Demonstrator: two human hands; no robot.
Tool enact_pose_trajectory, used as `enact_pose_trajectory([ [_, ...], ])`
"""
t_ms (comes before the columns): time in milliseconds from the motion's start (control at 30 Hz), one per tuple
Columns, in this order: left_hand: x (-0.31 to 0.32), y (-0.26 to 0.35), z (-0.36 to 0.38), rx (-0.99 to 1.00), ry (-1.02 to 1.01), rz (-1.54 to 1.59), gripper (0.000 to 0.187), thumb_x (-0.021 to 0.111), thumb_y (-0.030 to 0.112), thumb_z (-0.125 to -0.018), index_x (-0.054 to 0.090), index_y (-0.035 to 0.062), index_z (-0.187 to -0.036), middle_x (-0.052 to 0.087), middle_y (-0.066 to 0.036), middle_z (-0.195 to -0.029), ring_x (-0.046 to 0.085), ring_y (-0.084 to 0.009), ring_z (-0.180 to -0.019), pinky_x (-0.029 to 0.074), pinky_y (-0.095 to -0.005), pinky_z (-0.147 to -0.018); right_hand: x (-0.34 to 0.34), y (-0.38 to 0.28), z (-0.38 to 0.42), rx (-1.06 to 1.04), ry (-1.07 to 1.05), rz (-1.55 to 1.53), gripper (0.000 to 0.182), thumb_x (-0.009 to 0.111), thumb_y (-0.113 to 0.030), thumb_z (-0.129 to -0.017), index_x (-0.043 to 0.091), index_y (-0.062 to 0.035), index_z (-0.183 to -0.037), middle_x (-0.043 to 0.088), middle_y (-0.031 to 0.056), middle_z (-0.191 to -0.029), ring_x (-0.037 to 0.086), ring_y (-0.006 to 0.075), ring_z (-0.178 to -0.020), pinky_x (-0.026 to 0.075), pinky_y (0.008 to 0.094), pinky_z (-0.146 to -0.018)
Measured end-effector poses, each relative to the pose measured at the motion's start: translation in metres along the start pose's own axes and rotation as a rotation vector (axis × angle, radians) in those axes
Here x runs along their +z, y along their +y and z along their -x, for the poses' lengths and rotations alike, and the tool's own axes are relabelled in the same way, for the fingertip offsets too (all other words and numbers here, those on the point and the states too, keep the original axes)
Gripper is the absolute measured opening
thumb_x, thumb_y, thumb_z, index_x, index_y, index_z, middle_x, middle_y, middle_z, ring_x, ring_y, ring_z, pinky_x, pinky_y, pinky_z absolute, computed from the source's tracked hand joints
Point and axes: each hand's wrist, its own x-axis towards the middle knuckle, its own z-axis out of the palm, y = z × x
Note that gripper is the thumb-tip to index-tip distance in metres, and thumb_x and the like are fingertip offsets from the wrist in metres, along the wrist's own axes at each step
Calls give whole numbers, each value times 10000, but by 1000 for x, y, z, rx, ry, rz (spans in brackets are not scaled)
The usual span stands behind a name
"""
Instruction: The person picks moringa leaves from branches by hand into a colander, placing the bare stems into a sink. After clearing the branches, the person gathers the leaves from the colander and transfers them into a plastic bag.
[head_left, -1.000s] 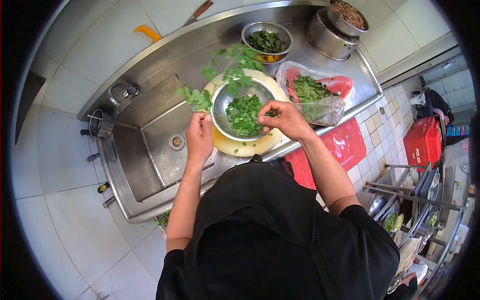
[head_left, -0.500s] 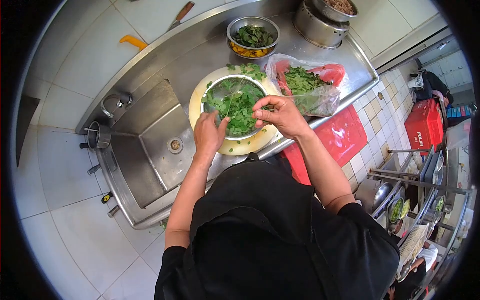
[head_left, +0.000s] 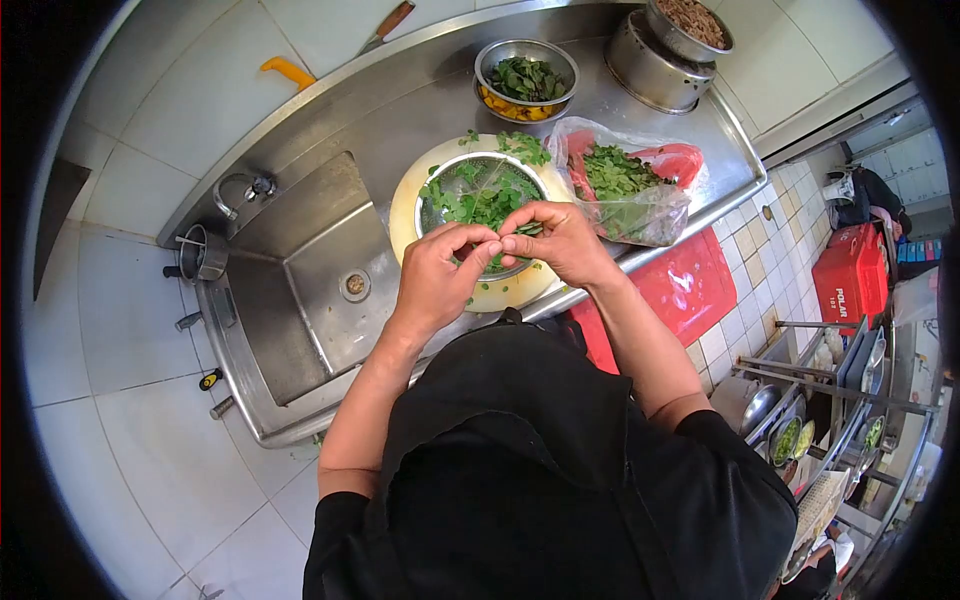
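My left hand (head_left: 432, 282) is closed in a pinch, its fingertips meeting those of my right hand over the front rim of a colander (head_left: 424, 205). What the left fingertips hold is too small to make out. My right hand (head_left: 562, 243) pinches a leafy herb sprig (head_left: 526, 230), partly hidden by its fingers. Loose green herb leaves (head_left: 485, 203) fill much of the colander, which stands on a round pale cutting board (head_left: 405, 190). More leaves lie on the board's far side and front edge.
Right of the board is a plastic bag of leaves (head_left: 622, 175). Behind stand a steel bowl of dark leaves (head_left: 526, 80) and a pot (head_left: 655, 65). The sink basin (head_left: 330, 260) and tap (head_left: 240, 190) are left. A red sheet (head_left: 665, 290) lies below the counter's right edge.
My left hand has moved right from the colander's left side and closed into a pinch, now touching my right fingertips. The right hand has come slightly lower. The whole view has shifted a little.
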Motion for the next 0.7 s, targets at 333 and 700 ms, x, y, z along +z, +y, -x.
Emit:
enact_pose_trajectory([
  [333,3,-7,6,5,27,-52,127,668,114,-949,669,-5,-992,654,-72,-869,608,-135,-739,493,-283,-688,7,3,-4,42,-9,-57,178,753,-72,-898,679,35,-1019,715,89,-916,703,149,-799,585,270,-719],
  [700,-7,-27,15,-20,95,-138,124,622,124,-972,610,2,-990,627,-64,-866,583,-133,-734,482,-292,-661,-6,14,-10,42,33,-68,136,733,-45,-906,676,28,-1004,703,78,-901,703,139,-763,603,266,-702],
])
